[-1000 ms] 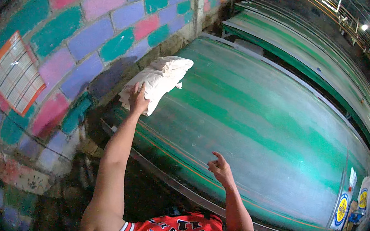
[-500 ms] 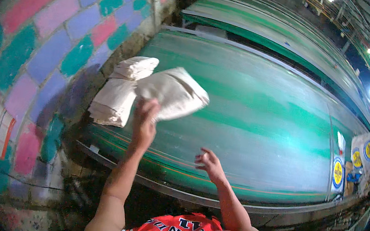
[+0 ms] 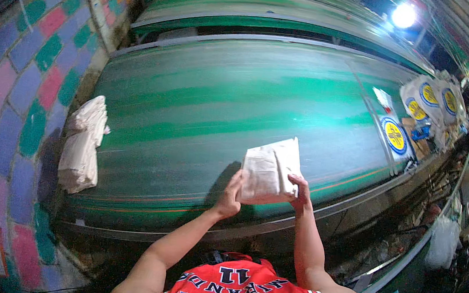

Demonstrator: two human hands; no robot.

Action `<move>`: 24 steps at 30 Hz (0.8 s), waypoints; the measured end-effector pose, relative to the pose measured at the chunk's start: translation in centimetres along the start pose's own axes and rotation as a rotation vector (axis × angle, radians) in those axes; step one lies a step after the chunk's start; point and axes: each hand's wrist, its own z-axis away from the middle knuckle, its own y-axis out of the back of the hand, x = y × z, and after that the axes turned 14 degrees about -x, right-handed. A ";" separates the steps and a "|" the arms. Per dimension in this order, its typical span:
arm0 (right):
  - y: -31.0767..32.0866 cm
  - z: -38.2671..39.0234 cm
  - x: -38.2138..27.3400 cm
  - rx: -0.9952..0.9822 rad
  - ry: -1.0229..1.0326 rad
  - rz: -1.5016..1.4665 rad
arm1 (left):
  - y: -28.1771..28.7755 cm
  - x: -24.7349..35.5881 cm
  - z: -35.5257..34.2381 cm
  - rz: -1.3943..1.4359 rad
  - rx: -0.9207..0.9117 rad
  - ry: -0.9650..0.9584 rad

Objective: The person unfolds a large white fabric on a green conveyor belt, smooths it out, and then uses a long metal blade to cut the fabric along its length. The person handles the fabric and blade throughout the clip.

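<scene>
Between both hands I hold a folded cream cloth bundle [image 3: 268, 163] over the near part of a long green-and-grey flat table [image 3: 192, 112]. My left hand [image 3: 232, 195] grips the bundle's left side, and my right hand [image 3: 301, 193] grips its right side with the thumb over the top. A pile of similar cream bundles [image 3: 81, 143] lies at the table's left end, next to the painted wall.
A wall with painted coloured blocks [image 3: 25, 132] runs along the left. White sheets with round yellow-and-blue prints [image 3: 428, 95] are at the right end, near blue items [image 3: 419, 132]. Parallel tables [image 3: 250, 16] stand behind. A metal rail [image 3: 422, 240] and clutter lie at the lower right.
One bundle has come off the left pile and moved right and toward me, first in my left hand, now in both. My view has turned right.
</scene>
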 end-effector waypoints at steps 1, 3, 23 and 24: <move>1.3 -0.9 -0.7 -0.078 0.056 0.079 | -1.8 0.1 -1.8 0.427 0.004 0.202; 4.3 -2.0 -2.0 -0.172 0.096 0.367 | -4.9 -0.2 -5.3 0.902 -0.005 0.435; 21.4 1.9 -3.9 0.587 0.224 0.963 | -15.0 9.5 -15.1 -0.219 -0.075 0.141; 22.6 2.4 -4.9 0.614 0.049 1.044 | -14.9 8.7 -14.7 -0.317 -0.087 0.257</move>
